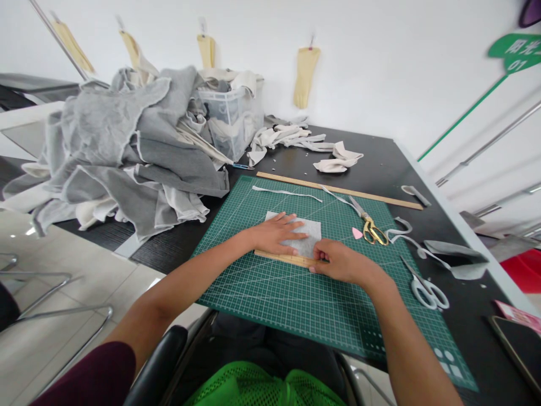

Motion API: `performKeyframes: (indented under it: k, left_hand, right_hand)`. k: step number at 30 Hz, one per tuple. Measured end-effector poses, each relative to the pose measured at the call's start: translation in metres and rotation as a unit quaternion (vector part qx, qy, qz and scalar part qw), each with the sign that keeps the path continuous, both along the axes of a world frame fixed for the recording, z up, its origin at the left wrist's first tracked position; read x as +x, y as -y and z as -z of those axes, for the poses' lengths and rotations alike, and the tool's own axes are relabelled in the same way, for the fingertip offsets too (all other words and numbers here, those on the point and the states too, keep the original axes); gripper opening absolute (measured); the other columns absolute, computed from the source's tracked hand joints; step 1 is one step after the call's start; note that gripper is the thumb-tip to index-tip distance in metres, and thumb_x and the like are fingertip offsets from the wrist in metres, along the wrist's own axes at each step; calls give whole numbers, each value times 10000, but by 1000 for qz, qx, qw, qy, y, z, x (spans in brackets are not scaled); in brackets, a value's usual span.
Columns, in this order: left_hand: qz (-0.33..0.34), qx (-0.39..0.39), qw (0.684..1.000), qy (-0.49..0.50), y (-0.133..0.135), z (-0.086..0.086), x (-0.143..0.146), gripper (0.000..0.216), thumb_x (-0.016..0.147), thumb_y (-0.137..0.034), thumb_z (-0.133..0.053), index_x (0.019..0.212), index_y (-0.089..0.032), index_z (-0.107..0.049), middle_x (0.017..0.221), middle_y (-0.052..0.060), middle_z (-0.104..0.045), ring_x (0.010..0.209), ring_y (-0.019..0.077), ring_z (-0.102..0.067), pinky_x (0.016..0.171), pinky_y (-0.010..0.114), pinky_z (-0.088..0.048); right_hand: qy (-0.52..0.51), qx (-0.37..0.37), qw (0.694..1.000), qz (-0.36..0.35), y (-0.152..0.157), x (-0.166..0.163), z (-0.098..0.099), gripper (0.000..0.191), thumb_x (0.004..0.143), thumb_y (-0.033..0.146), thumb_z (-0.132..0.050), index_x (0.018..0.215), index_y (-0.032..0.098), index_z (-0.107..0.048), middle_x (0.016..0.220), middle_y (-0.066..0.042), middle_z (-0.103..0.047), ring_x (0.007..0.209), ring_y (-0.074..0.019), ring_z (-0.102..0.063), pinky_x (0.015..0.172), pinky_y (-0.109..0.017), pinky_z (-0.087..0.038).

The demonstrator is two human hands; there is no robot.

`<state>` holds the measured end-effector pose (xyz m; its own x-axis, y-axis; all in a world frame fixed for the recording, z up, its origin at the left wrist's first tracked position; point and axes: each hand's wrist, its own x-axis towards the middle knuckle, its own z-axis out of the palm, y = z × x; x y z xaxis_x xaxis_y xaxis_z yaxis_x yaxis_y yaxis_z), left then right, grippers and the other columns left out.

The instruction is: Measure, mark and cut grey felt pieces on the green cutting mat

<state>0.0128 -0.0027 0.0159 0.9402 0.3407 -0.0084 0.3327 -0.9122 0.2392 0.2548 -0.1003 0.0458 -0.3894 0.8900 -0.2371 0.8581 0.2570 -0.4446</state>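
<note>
A small grey piece of fabric [311, 230] lies flat on the green cutting mat [270, 301]. Spread over its left part is my left hand [279, 234], fingers apart and palm down. A short wooden ruler [285, 259] runs along the fabric's near edge. My right hand [332, 259] is closed at the right end of this ruler, thumb and fingers pinching it beside the fabric's corner. Gold-handled scissors [372, 228] rest on the mat to the right, with a pink piece of tailor's chalk [357, 233] beside them.
White-handled scissors [426, 290] lie at the mat's right. A long wooden ruler [338, 190] and a thin fabric strip [287, 192] lie at the back. Grey cloth [110, 124] is heaped left, by a clear plastic bin [228, 113]. A phone [518, 347] sits at the right edge.
</note>
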Motion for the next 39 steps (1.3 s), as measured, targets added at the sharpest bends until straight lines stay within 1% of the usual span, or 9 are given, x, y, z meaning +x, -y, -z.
performKeyframes:
  k: [6,12,21,28,39]
  left_hand:
    - [2,-9,1000,-4,0,-2,0,690,955,-690,-371,1559,-369,-280,1671,-8,-130,1544,327,-53,1238,555,-41]
    - [-1,-15,1000,-10,0,-2,0,687,952,-681,-385,1559,-381,-269,1672,-27,-114,1545,324,-45,1239,551,-33]
    - [5,-13,1000,-7,2,-5,-1,680,955,-679,-385,1552,-367,-300,1668,-9,-142,1542,341,-52,1233,570,-47]
    - [8,-6,1000,-10,3,-6,-1,677,961,-677,-364,1557,-365,-290,1670,-9,-134,1542,344,-40,1233,573,-45]
    - [6,-9,1000,-3,3,-4,-1,679,954,-668,-397,1556,-374,-287,1670,-16,-117,1540,350,-52,1234,581,-40]
  right_hand:
    - [5,13,1000,-3,1,-2,1,161,790,331,-745,780,206,-645,815,-38,-663,733,-194,-575,636,-286,-374]
    - [14,25,1000,0,1,-2,1,203,798,375,-741,764,207,-631,773,-31,-653,681,-183,-563,597,-282,-355]
    - [24,20,1000,4,1,-4,-1,214,798,384,-729,741,206,-626,740,-33,-657,639,-176,-554,563,-284,-330]
    - [22,9,1000,9,0,-3,0,222,791,393,-737,739,210,-623,739,-29,-660,647,-177,-563,565,-282,-343]
    - [26,1,1000,13,0,-3,-4,223,771,382,-760,734,209,-623,767,-32,-665,667,-179,-564,576,-283,-349]
